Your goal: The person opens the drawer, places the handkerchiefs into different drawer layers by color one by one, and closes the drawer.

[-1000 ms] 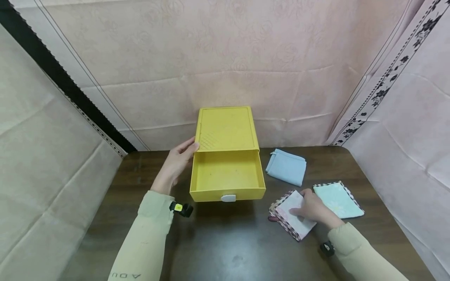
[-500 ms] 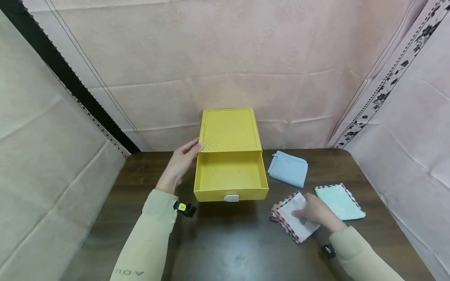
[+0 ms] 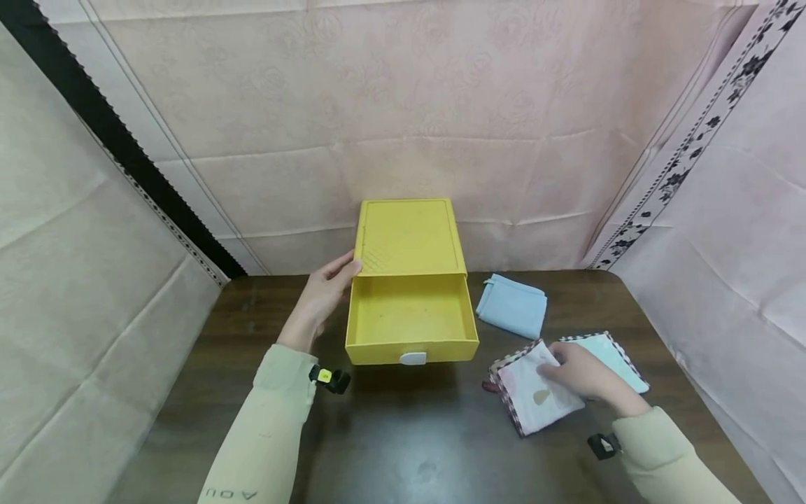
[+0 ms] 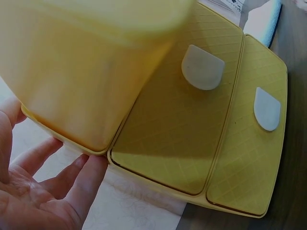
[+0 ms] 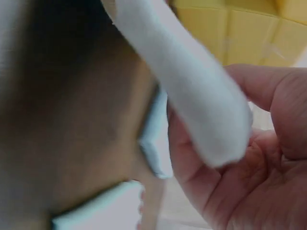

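Note:
A yellow drawer cabinet (image 3: 412, 234) stands at the table's back, its top drawer (image 3: 412, 353) pulled out with nothing in it. My left hand (image 3: 320, 297) rests against the cabinet's left side; the left wrist view shows nearly straight fingers (image 4: 86, 182) touching its edge. With thumb and fingers, my right hand (image 3: 582, 371) pinches a folded white cloth (image 3: 535, 399) with a checked border. Part of that cloth (image 5: 187, 81) hangs tilted in the right wrist view, above the table. A small dark red piece (image 3: 489, 386) pokes out at its left edge.
A folded light blue cloth (image 3: 513, 306) lies right of the cabinet. Farther right is a mint cloth (image 3: 607, 353) with a checked edge, partly behind my right hand. Below the pulled-out drawer, two closed drawers (image 4: 172, 139) have white tabs. A pale curtain (image 3: 403, 140) hangs behind.
My right hand has shifted slightly right, and the white cloth in it now looks lifted and tilted. The left hand and the drawer stay as they were.

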A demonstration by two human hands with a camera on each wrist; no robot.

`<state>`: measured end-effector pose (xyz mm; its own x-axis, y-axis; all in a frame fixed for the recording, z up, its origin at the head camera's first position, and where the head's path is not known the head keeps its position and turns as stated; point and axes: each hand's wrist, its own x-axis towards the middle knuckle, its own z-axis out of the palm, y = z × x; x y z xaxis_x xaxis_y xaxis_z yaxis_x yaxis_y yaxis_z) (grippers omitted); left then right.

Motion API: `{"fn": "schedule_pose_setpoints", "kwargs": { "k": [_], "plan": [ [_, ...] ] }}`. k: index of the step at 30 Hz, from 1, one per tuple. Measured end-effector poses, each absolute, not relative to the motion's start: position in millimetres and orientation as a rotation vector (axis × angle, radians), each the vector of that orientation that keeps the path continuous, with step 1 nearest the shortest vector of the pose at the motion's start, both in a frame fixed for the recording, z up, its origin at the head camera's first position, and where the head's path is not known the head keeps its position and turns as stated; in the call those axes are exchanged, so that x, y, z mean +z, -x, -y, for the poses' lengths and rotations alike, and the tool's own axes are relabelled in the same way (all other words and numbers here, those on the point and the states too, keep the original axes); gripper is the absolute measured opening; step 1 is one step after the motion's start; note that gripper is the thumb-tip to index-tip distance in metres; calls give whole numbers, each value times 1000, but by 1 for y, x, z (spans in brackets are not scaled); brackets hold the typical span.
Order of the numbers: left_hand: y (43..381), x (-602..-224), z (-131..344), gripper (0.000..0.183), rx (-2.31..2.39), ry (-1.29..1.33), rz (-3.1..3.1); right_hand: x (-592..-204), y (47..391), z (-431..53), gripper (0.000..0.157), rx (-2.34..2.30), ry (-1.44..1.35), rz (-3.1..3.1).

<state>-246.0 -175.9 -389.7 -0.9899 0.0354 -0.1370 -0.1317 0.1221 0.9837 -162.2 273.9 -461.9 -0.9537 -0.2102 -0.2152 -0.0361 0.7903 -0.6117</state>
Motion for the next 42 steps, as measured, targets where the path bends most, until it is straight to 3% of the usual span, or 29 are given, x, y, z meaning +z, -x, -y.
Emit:
{"fn": "schedule_pose_setpoints", "kwargs": {
  "k": [12, 28, 42],
  "plan": [
    [244, -389, 174, 61, 1979, 112, -2271, -387, 158, -277, 40, -1371, 124, -2841],
    [243, -388, 174, 61, 1963, 116, -2283, -315, 155, -212, 37, -2014, 222, -2628],
    [246, -391, 176, 60, 2009, 118, -2249, -309, 168, -109, 31, -2036, 462, -2404]
  ]
}}
